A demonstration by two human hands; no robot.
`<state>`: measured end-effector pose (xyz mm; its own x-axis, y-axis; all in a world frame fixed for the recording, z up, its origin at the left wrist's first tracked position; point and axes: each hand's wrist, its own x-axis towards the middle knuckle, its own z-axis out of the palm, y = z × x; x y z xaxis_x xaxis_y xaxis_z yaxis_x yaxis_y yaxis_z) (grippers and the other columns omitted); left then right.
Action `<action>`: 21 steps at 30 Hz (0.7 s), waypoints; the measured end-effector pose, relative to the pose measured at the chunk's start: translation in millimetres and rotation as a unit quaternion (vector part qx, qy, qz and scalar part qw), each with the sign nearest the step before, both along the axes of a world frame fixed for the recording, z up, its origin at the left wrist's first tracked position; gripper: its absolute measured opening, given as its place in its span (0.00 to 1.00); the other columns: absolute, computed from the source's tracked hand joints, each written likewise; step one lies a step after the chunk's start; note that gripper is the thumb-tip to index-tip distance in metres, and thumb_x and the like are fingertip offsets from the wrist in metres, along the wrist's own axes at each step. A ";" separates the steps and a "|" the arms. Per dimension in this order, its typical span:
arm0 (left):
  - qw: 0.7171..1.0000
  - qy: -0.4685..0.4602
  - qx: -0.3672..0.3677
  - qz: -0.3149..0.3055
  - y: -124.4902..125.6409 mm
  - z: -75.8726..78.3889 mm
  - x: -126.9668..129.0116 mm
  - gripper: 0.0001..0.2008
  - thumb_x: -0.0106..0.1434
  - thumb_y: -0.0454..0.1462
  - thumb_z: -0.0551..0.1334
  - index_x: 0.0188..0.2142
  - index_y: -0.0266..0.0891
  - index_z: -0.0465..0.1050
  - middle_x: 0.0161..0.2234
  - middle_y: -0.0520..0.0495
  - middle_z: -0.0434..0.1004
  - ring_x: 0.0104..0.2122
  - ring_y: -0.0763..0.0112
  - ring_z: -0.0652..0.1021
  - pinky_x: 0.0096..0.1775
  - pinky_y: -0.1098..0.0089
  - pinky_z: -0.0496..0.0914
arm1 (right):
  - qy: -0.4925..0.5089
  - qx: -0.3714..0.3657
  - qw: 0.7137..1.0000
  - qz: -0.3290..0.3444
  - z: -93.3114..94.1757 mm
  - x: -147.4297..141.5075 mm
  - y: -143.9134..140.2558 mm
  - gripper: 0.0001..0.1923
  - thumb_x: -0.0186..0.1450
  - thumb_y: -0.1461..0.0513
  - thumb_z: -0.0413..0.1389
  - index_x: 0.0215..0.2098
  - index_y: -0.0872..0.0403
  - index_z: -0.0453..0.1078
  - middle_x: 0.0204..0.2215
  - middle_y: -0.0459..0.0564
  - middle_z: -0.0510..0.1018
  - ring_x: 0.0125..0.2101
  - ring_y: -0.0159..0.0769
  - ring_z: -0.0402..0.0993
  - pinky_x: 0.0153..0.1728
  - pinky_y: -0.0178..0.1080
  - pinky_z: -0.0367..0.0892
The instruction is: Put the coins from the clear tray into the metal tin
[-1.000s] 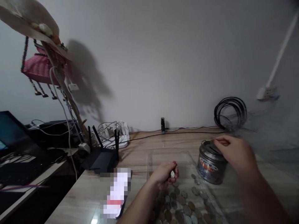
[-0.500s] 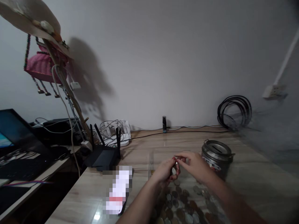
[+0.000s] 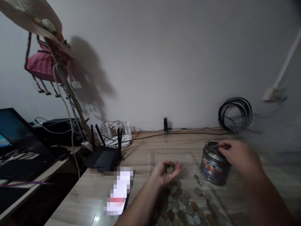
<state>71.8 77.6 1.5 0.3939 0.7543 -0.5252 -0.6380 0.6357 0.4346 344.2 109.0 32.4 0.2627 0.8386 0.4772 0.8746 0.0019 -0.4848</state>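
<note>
Coins (image 3: 170,169) are lying in your left hand (image 3: 165,173), which is cupping them palm up with the fingers curled loosely around the small stack. That hand is hovering over the near end of a clear plastic sheet (image 3: 185,163), and just below your wrist more loose coins (image 3: 181,204) are spreading flat across the sheet toward you.

Your right hand (image 3: 237,155) is reaching over the metal tin (image 3: 214,165) that is standing upright to the right of your left hand, well apart from it. The thumb and forefinger are pinching together at the top of the tin; whether a coin is sitting between them you cannot tell, because the fingertips are blurring into the lid. The 2 hands are working apart, with a bare stretch of sheet between them.

To the left of your left hand a phone (image 3: 118,192) is lying flat on the wooden table (image 3: 150,147), and beyond it a black router (image 3: 103,157) is standing with its antennas up. Past your right hand a coil of black cable (image 3: 235,114) is leaning against the wall, and a thin black cord (image 3: 188,134) is running along the far edge of the table behind both hands.
</note>
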 end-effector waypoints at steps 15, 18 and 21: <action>0.915 0.208 0.296 -0.180 -10.9 -7.8 7.7 0.14 0.54 0.44 0.62 0.28 0.33 0.71 0.17 0.54 0.67 0.12 0.86 0.58 0.17 0.76 0.42 | 0.050 -0.164 0.902 0.397 -3.7 -124.0 -35.7 0.16 0.58 0.57 0.47 0.20 0.54 0.71 0.16 0.48 0.73 0.20 0.34 0.68 0.22 0.34 0.60; 0.920 0.207 0.245 -0.226 -12.5 -2.6 6.7 0.09 0.52 0.37 0.62 0.32 0.33 0.73 0.19 0.54 0.68 0.14 0.85 0.61 0.17 0.77 0.43 | 0.078 -0.073 0.946 0.305 4.1 -102.4 -33.4 0.15 0.58 0.56 0.48 0.22 0.52 0.72 0.21 0.50 0.77 0.24 0.37 0.71 0.26 0.36 0.63; 0.919 0.209 0.226 -0.246 -11.8 -1.7 5.1 0.09 0.51 0.35 0.62 0.32 0.33 0.74 0.20 0.52 0.70 0.15 0.83 0.64 0.17 0.77 0.44 | 0.056 0.040 0.996 0.050 14.6 -62.2 -28.7 0.15 0.58 0.54 0.48 0.30 0.51 0.74 0.29 0.53 0.79 0.27 0.41 0.72 0.26 0.39 0.62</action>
<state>76.9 65.8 -0.2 0.5814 0.7171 -0.3843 -0.0386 0.4961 0.8674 282.0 80.3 47.1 0.2344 0.8242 0.5155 0.8083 0.1294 -0.5744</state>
